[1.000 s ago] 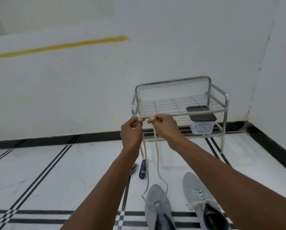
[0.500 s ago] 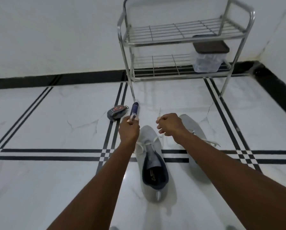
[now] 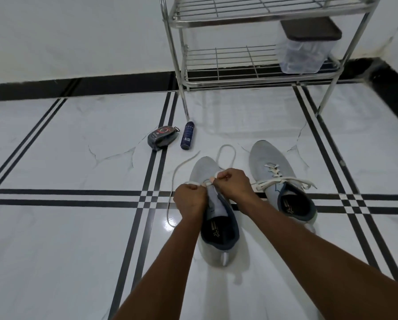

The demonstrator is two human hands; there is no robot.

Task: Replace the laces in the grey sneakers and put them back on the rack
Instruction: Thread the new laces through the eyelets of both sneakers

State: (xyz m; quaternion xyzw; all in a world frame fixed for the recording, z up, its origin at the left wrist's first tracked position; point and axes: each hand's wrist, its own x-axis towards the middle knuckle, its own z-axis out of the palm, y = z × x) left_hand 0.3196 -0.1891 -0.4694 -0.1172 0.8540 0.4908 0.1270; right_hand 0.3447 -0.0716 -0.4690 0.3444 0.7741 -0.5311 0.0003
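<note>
The fingers [image 3: 213, 179] of the right hand [image 3: 233, 184] curl in and pinch the lace [image 3: 173, 179] at the front eyelets of the near sneaker [image 3: 213, 209]. The left hand [image 3: 189, 200] sits just beside it, fingers curled under, apparently nipping the same lace, though its fingertips are turned away and I cannot tell exactly what they hold. Both hands meet over the tongue, touching or nearly so.

From that pinch the lace runs two ways: a loop arcs forward past the toe, and a long loose tail trails off to the left across the floor [image 3: 54, 250]. That slack is the main risk. If one end is drawn through too far, the two ends likely come out uneven, or the short end slips back out of its eyelet. A flat lace can also twist as it passes through, and the small grip looks easy to lose.

The near sneaker stands free on smooth tile, so a firm pull could drag or tip it. The other sneaker [image 3: 278, 181], already laced, lies just to the right, its bow ends close enough to snag.

Further out, a dark pouch [image 3: 162, 140] and a blue can [image 3: 187, 136] lie by the foot of the rack [image 3: 251, 72], where a lidded container [image 3: 305, 46] occupies part of the lower shelf and may crowd the shoes later.
</note>
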